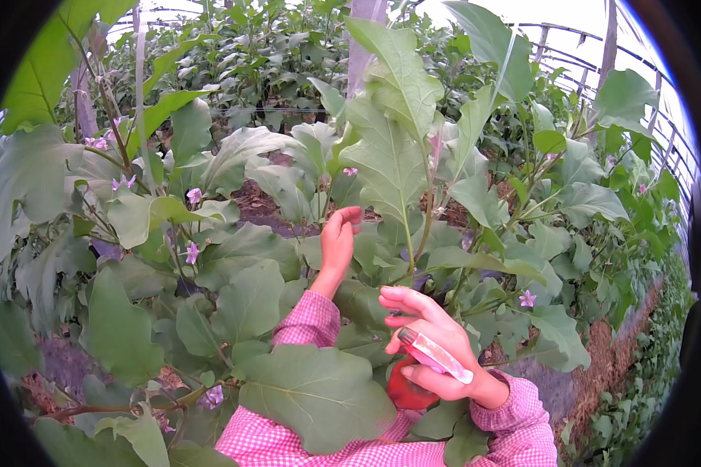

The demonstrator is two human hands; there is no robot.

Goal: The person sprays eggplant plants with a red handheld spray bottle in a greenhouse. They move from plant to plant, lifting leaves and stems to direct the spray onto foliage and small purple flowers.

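Note:
My right hand [441, 333] is wrapped around a small red trigger spray bottle [409, 392]. Its white-and-pink spray head [438, 357] shows between my fingers, with the dark nozzle tip pointing up and left. Part of the bottle is hidden by my thumb and by a broad leaf [321, 391] over my lap. My left hand [337, 245] reaches forward among eggplant leaves, fingers loosely curved, with nothing visible in it. Just right of it rises an eggplant stem [427, 222] bearing large pale green leaves [385, 157].
Eggplant plants surround me, with purple flowers [191, 253] on the left and another flower [527, 299] on the right. A pale string [141, 99] hangs at the left. Behind stands a post [363, 46]. Bare soil [613, 350] and low greenery run along the right.

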